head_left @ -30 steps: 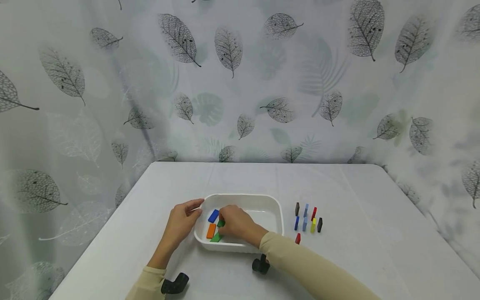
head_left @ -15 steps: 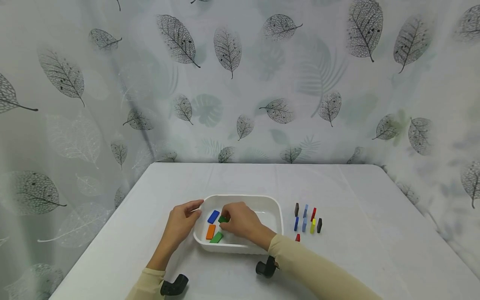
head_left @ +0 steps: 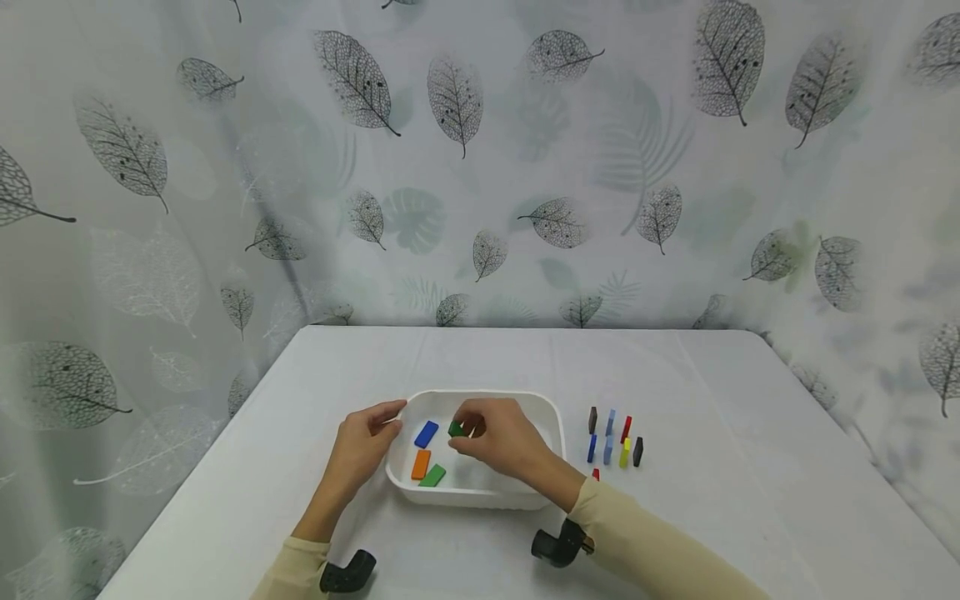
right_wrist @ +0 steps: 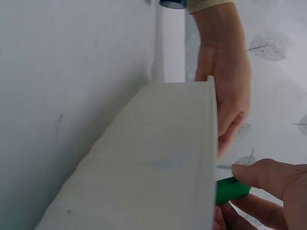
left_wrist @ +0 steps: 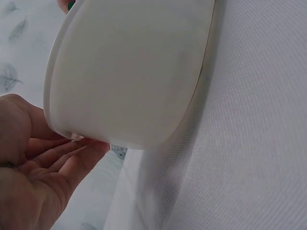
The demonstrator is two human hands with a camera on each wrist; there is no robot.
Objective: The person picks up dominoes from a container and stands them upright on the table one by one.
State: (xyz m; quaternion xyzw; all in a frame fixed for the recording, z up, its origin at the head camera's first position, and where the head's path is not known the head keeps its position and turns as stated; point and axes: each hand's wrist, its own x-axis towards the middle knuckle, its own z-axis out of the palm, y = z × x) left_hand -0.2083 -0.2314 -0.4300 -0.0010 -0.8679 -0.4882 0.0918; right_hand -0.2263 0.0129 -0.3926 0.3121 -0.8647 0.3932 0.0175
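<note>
A white tray stands on the table. At its left end my left hand holds the rim; in the left wrist view, the left hand has its fingertips against the outer wall. Over the tray, my right hand pinches a green block between thumb and fingers. The same green block shows beyond the tray's edge in the right wrist view. Inside the tray, on the left, lie a blue block, an orange block and another green block.
Right of the tray, several small blocks stand upright, among them a yellow block, a red block and a black block. A white cloth covers the table. A leaf-patterned curtain hangs behind.
My right hand has lifted the green block from beside the other blocks and moved right with it. The left hand has stayed at the tray's left end.
</note>
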